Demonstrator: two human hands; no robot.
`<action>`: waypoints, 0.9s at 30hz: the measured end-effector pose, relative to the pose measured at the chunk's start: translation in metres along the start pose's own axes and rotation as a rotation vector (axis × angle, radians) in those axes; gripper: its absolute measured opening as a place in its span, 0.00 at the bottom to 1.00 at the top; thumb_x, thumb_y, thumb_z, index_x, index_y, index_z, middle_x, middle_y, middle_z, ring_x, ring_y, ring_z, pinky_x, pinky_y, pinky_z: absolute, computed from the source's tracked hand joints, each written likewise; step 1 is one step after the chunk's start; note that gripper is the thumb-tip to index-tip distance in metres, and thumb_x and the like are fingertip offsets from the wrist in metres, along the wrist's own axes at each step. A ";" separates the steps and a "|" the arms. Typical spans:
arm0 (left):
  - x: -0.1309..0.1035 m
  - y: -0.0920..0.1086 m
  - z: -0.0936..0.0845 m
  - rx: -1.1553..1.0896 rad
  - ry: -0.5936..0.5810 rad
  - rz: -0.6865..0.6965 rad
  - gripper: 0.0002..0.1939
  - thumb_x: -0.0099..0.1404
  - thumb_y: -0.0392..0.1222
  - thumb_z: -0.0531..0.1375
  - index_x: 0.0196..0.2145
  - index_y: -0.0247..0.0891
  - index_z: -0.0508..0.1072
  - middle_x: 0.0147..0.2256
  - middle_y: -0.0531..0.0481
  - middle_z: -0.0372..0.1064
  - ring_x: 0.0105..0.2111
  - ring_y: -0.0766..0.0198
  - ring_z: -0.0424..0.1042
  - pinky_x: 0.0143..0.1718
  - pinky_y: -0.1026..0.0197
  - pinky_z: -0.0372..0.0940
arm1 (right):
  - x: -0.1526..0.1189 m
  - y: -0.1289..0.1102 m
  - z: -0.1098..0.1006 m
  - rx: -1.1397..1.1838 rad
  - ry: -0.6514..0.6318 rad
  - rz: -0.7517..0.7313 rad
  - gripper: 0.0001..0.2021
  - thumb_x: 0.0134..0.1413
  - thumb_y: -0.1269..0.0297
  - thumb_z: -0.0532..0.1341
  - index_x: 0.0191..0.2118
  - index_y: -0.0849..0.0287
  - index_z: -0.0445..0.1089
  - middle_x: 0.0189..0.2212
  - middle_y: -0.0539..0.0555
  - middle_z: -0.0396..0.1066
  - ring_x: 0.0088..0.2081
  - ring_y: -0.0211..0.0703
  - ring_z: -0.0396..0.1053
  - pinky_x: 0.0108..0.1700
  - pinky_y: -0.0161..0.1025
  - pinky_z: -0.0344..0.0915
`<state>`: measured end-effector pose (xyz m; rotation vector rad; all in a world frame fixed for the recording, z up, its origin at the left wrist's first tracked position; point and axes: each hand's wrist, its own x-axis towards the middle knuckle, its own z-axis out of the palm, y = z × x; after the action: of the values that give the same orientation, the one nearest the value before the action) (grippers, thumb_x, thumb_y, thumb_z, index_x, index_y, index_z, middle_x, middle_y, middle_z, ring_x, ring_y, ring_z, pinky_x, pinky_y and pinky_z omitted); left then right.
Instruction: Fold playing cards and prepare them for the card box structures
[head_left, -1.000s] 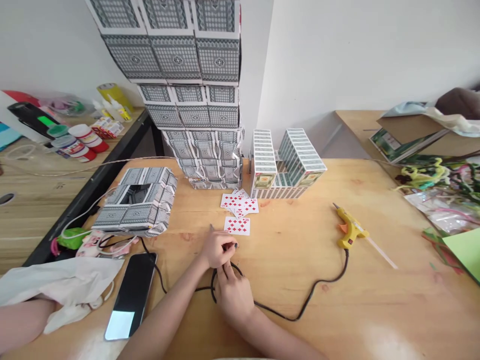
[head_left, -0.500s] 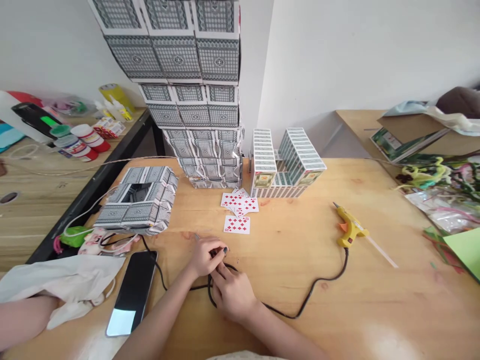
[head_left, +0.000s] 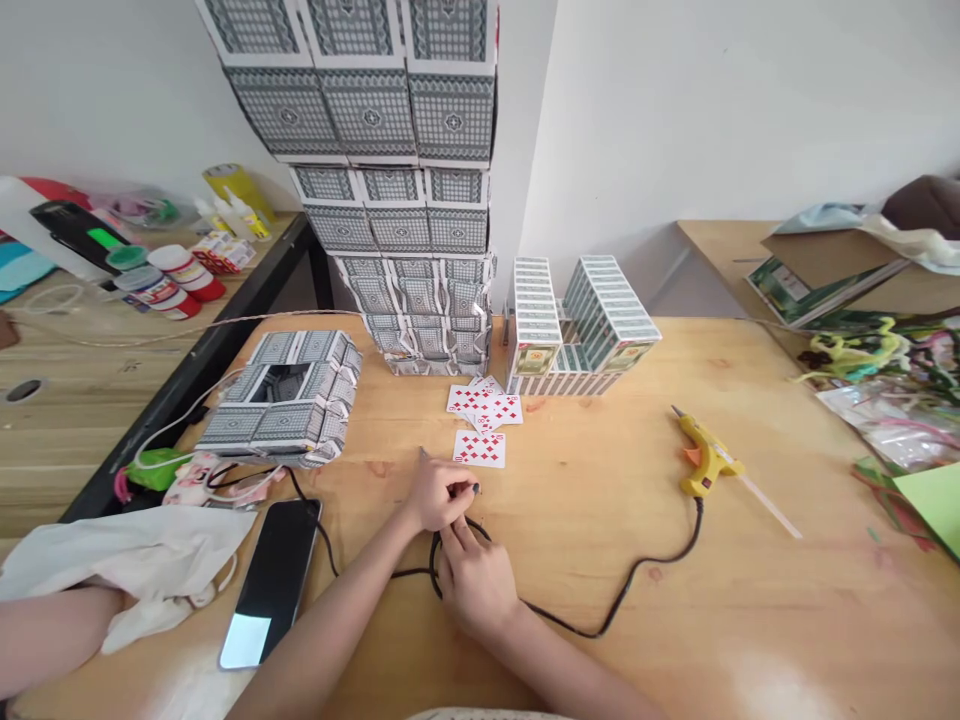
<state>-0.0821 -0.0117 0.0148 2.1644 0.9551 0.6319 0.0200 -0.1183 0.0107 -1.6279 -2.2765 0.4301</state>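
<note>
My left hand [head_left: 444,495] is closed, thumb against curled fingers, just in front of the playing cards; whatever it pinches is hidden. Close below it, my right hand [head_left: 480,585] bends its fingers round a loop of black cord [head_left: 436,560], the fingertips meeting the left hand. The cord runs right across the table to a yellow glue gun [head_left: 705,455], which lies with a clear glue stick [head_left: 772,508] out of its back. Several diamond playing cards [head_left: 480,449] lie face up beyond my hands. A thin grey tip [head_left: 424,453] shows beside the left hand.
Behind stand a tall card-box tower [head_left: 427,230] and a smaller stepped block of boxes [head_left: 536,310]. At left are a square card structure [head_left: 281,425], a phone [head_left: 274,580] and another person's arm [head_left: 60,635] in a white sleeve. Craft bits [head_left: 862,350] crowd the right.
Both hands, still together at the cord loop, appear slightly further right and the left one a bit higher. The whole view has shifted a little; the glue gun and cards lie as before.
</note>
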 end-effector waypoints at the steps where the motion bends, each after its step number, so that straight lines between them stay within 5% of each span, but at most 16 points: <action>1: 0.003 0.000 0.001 -0.001 0.002 0.004 0.09 0.57 0.38 0.53 0.24 0.37 0.72 0.19 0.52 0.66 0.20 0.68 0.62 0.24 0.66 0.56 | 0.000 0.002 0.000 0.016 0.017 -0.001 0.21 0.53 0.70 0.49 0.53 0.66 0.63 0.50 0.66 0.66 0.33 0.45 0.71 0.28 0.37 0.68; 11: -0.033 0.003 -0.006 -0.010 0.093 -0.071 0.11 0.59 0.38 0.52 0.25 0.36 0.72 0.21 0.50 0.67 0.22 0.67 0.64 0.24 0.66 0.57 | 0.001 0.006 -0.008 0.099 -0.034 -0.232 0.17 0.52 0.70 0.51 0.47 0.62 0.67 0.43 0.59 0.71 0.34 0.45 0.69 0.31 0.38 0.68; 22: -0.002 0.004 0.000 -0.064 -0.004 -0.057 0.08 0.56 0.38 0.55 0.24 0.36 0.72 0.20 0.52 0.67 0.22 0.67 0.64 0.24 0.66 0.57 | -0.002 0.003 -0.004 0.034 -0.022 -0.016 0.21 0.52 0.69 0.51 0.52 0.64 0.64 0.48 0.63 0.69 0.33 0.45 0.71 0.31 0.37 0.69; 27: -0.002 0.006 0.002 -0.077 0.012 -0.050 0.09 0.58 0.39 0.54 0.26 0.36 0.73 0.22 0.51 0.68 0.22 0.68 0.63 0.24 0.66 0.57 | -0.005 0.011 -0.003 0.095 0.039 -0.063 0.21 0.54 0.70 0.49 0.53 0.66 0.63 0.50 0.65 0.66 0.37 0.45 0.71 0.34 0.37 0.69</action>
<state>-0.0792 -0.0178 0.0176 2.0646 0.9726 0.6483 0.0321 -0.1190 0.0088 -1.5013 -2.2369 0.4791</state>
